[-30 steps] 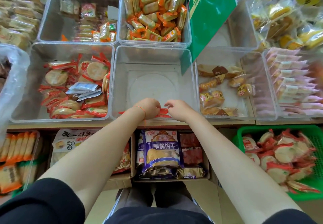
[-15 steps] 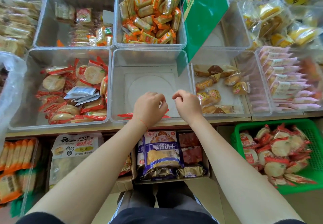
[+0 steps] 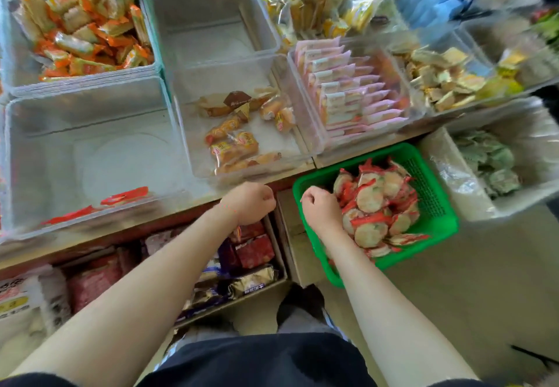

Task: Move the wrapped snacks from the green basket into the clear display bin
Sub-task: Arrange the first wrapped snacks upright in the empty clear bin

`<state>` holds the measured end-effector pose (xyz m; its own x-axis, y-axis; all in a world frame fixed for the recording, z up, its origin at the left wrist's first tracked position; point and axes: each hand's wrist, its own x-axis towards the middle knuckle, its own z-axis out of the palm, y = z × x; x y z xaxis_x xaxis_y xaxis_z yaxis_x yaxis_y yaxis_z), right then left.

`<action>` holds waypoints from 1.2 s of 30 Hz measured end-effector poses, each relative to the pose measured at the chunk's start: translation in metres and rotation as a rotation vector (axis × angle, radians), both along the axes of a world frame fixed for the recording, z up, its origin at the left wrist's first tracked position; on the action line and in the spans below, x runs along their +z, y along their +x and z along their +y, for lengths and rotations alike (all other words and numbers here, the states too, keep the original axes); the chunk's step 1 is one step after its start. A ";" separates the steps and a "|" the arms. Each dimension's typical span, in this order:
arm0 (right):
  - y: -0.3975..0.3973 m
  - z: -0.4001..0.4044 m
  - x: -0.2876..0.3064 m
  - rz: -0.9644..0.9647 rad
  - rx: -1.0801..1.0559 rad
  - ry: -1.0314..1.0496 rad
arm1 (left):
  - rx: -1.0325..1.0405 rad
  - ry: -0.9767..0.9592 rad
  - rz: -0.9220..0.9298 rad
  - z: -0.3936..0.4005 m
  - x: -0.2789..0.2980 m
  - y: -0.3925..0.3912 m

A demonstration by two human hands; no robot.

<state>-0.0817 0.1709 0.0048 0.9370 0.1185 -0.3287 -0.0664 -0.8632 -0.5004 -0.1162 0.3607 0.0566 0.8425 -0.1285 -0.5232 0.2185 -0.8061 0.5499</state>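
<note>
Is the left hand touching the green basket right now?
Apart. Head view shows a cardboard strip between the left hand and the green basket rim.

Bright, even daylight-type lighting, no hard shadows; source not visible. Heavy motion blur across the upper right, where packets smear into streaks. Centre is sharper: right hand [image 3: 322, 212] and green basket [image 3: 435, 226] read fairly clean, left hand [image 3: 249, 203] slightly soft. Soft glare and reflections on the walls of the clear display bin [image 3: 90, 108]. Wide-angle distortion bends bin edges near the frame borders. Compression mush along the left edge.
</note>
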 end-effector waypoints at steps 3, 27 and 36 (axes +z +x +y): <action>0.018 -0.072 -0.026 0.093 0.038 -0.049 | 0.073 0.005 0.079 -0.064 -0.018 0.028; 0.066 -0.227 -0.034 0.531 -0.114 0.343 | 0.326 -0.079 0.198 -0.254 -0.072 0.070; 0.098 -0.210 0.006 0.487 -0.217 0.590 | 0.829 -0.483 0.304 -0.242 -0.073 0.081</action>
